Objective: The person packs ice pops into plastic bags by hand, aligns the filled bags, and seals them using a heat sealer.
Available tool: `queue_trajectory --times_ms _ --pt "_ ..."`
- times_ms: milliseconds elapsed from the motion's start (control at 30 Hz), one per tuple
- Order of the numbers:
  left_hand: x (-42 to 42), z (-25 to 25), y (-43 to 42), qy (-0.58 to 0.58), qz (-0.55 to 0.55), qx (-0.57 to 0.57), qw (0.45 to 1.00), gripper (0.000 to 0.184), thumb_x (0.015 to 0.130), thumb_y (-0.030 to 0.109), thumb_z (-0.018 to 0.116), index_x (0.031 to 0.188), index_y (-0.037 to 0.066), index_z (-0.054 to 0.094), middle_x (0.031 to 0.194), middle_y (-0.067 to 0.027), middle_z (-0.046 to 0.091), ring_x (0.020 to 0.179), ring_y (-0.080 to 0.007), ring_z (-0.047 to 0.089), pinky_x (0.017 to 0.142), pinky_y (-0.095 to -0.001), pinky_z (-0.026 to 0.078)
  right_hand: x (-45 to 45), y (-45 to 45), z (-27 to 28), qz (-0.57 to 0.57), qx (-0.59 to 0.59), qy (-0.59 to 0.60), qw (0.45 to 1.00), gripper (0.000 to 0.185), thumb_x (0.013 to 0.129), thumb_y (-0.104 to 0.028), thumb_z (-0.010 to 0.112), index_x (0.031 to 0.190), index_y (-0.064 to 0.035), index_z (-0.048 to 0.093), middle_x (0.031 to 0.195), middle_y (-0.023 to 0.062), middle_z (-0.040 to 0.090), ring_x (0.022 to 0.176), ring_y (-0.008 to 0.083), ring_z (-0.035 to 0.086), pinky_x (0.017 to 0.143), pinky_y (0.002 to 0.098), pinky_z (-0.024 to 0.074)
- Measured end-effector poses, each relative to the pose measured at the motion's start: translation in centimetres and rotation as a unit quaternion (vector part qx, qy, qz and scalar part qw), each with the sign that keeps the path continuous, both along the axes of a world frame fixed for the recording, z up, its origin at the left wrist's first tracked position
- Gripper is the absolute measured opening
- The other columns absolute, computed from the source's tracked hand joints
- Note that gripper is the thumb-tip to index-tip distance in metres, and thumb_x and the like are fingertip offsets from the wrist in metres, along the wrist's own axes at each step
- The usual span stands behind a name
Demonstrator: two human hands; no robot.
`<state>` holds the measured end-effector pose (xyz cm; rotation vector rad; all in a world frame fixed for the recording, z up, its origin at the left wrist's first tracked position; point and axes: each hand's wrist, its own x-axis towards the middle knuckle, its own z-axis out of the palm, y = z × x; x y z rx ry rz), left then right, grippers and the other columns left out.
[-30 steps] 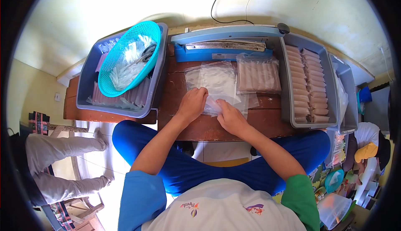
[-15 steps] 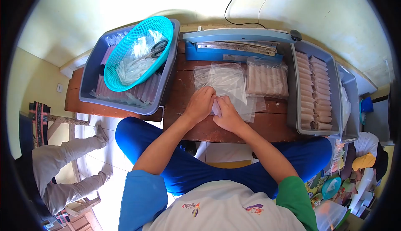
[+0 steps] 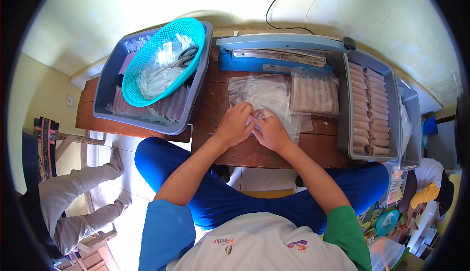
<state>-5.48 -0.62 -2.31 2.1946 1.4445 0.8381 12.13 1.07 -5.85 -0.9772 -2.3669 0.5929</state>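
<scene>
My left hand and my right hand meet over the table, both with fingers closed. Between them is a small pale pink plastic packet, mostly hidden by the fingers. Flat clear plastic bags lie just beyond my hands. To their right sits a clear bag packed with several pinkish-brown tubes. Behind the bags stands a blue sealing machine with a long arm.
On the left, a grey tub of filled packets carries a turquoise basket with plastic wrappers and scissors. A grey tub with stacked tubes stands right. One person's legs are at left; another person is at right.
My right hand has turned and its fingers have come in closer to my left hand, covering more of the pale packet. The person at right has shifted an arm slightly.
</scene>
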Motion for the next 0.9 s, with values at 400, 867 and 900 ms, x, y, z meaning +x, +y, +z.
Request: queue_trajectory --times_ms 400,867,900 --pt "0.2 -0.5 -0.8 0.074 0.036 -0.004 0.997 0.030 0.075 0.001 0.060 0.104 0.008 0.055 0.094 -0.0136 0.056 0.093 -0.0343 0.058 0.078 -0.0445 0.048 -0.3 0.4 -0.9 0.020 -0.027 -0.007 0.999 0.038 0.089 -0.018 0.058 0.121 0.0023 0.057 0.130 0.0258 0.053 0.126 0.0414 0.046 0.105 0.0448 0.0411" --pt "0.6 0.0 -1.2 0.055 0.064 -0.044 0.995 0.024 0.079 0.001 0.056 0.102 0.007 0.055 0.096 -0.0138 0.061 0.088 -0.0351 0.062 0.074 -0.0447 0.051 -3.1 1.5 -2.6 -0.008 0.042 -0.033 0.999 0.041 0.086 -0.014 0.057 0.123 0.0034 0.055 0.138 0.0287 0.044 0.130 0.0419 0.043 0.114 0.0491 0.0279" --pt "0.5 0.0 -1.2 0.065 0.066 -0.015 0.996 0.026 0.078 0.001 0.057 0.103 0.007 0.055 0.096 -0.0136 0.060 0.089 -0.0347 0.061 0.076 -0.0445 0.050 -3.1 1.6 -2.5 -0.008 0.041 -0.051 0.998 0.042 0.087 -0.016 0.057 0.125 0.0029 0.054 0.139 0.0278 0.044 0.131 0.0413 0.042 0.114 0.0498 0.0270"
